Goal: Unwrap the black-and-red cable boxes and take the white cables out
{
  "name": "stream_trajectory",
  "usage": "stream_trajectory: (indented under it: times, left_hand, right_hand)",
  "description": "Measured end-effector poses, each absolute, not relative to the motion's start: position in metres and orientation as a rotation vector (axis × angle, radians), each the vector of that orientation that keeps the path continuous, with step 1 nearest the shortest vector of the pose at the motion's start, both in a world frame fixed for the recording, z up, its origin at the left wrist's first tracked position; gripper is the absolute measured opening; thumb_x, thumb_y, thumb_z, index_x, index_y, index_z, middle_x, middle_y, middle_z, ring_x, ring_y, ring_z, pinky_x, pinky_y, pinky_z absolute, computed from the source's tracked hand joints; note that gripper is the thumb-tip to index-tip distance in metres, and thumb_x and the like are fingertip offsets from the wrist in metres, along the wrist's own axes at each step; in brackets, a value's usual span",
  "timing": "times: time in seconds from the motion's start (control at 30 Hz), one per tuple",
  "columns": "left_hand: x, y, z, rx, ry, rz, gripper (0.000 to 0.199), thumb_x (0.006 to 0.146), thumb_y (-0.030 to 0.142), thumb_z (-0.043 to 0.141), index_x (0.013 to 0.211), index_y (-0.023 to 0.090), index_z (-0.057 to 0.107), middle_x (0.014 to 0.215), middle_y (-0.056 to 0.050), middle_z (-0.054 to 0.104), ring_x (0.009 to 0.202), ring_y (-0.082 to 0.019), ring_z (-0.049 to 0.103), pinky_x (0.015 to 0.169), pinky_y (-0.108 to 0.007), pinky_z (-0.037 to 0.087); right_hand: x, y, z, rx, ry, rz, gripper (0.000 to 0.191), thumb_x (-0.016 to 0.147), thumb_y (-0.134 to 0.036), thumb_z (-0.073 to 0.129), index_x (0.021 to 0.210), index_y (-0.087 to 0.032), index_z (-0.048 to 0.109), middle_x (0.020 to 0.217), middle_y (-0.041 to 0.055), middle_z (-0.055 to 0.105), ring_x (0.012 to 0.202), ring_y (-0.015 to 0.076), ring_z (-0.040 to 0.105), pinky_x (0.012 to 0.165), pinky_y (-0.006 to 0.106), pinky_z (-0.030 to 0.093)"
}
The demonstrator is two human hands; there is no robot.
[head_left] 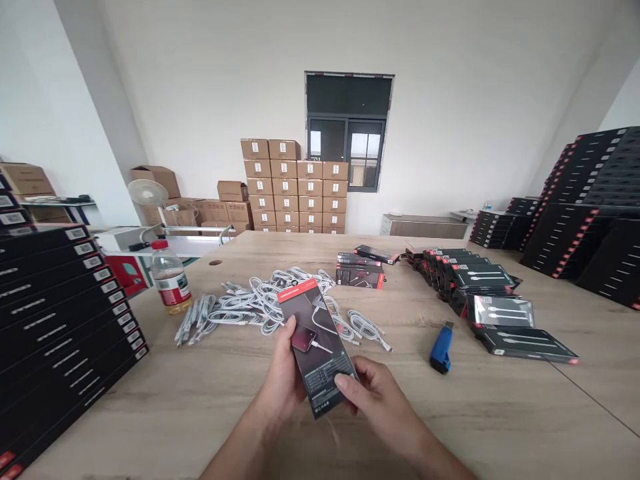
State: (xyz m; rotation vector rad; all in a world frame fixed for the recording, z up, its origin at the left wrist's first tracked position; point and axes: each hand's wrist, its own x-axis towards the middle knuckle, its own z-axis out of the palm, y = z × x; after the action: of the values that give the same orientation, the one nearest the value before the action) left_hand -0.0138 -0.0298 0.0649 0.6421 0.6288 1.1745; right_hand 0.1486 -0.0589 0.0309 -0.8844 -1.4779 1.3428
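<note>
A slim black box [320,347] with a red top band and a printed phone and cable is held tilted over the front of the table [400,420]. My left hand [285,373] grips its left edge, thumb on the front face. My right hand [373,387] pinches its lower right edge, the thumb near the corner. Behind the box lies a pile of coiled white cables [240,303], with one coil [369,328] apart on the right. A small stack of similar boxes [357,275] stands farther back.
A blue cutter [441,348] lies right of my hands, near rows of black boxes [483,275]. A drink bottle [171,280] stands at the left beside tall stacked black boxes [60,320]. Cartons [285,187] are piled by the wall.
</note>
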Motion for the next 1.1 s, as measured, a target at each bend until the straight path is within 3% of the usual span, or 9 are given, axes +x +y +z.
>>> stream_trajectory:
  times: [0.17,0.53,0.73,0.93,1.1]
  left_hand:
    - [-0.011,-0.028,0.054,0.919,0.623,1.22,0.03,0.077,0.039,0.081,0.091,0.015,0.07,0.091,-0.008,0.076,0.078,-0.021,0.069,0.071,-0.031,0.054]
    - [-0.015,-0.031,0.056,1.058,0.442,1.092,0.042,0.066,0.019,0.078,0.107,0.019,0.065,0.098,-0.008,0.075,0.075,-0.024,0.07,0.067,-0.034,0.056]
    - [-0.016,-0.029,0.051,0.702,0.586,1.029,0.038,0.078,0.042,0.067,0.101,0.012,0.072,0.089,-0.013,0.077,0.075,-0.027,0.071,0.07,-0.038,0.057]
    - [-0.012,-0.029,0.052,0.612,0.735,1.068,0.035,0.081,0.035,0.065,0.105,0.011,0.071,0.095,-0.013,0.079,0.083,-0.027,0.074,0.075,-0.036,0.057]
    - [-0.005,-0.035,0.051,0.603,0.788,0.949,0.04,0.081,0.041,0.068,0.111,0.014,0.069,0.099,-0.012,0.079,0.085,-0.028,0.075,0.072,-0.035,0.057]
  right_hand:
    - [0.152,-0.051,0.03,-0.903,-1.364,1.235,0.053,0.08,-0.069,0.068,0.086,-0.017,0.065,0.062,-0.0029,0.054,0.053,0.0099,0.046,0.05,0.023,0.038]
    - [0.152,-0.046,0.023,-0.889,-1.379,1.221,0.053,0.083,-0.07,0.062,0.079,-0.018,0.058,0.06,-0.0023,0.054,0.051,0.01,0.048,0.047,0.022,0.036]
    - [0.153,-0.051,0.021,-0.937,-1.533,1.3,0.055,0.085,-0.073,0.057,0.083,-0.018,0.058,0.063,-0.0017,0.055,0.053,0.0111,0.048,0.051,0.024,0.038]
    - [0.166,-0.048,0.027,-1.237,-1.727,0.675,0.049,0.092,-0.064,0.049,0.067,-0.022,0.048,0.061,-0.0019,0.051,0.058,0.0141,0.048,0.056,0.026,0.036]
    - [0.173,-0.046,0.029,-1.328,-1.749,0.256,0.042,0.089,-0.057,0.06,0.068,-0.024,0.046,0.058,-0.0046,0.052,0.051,0.0131,0.048,0.05,0.025,0.033]
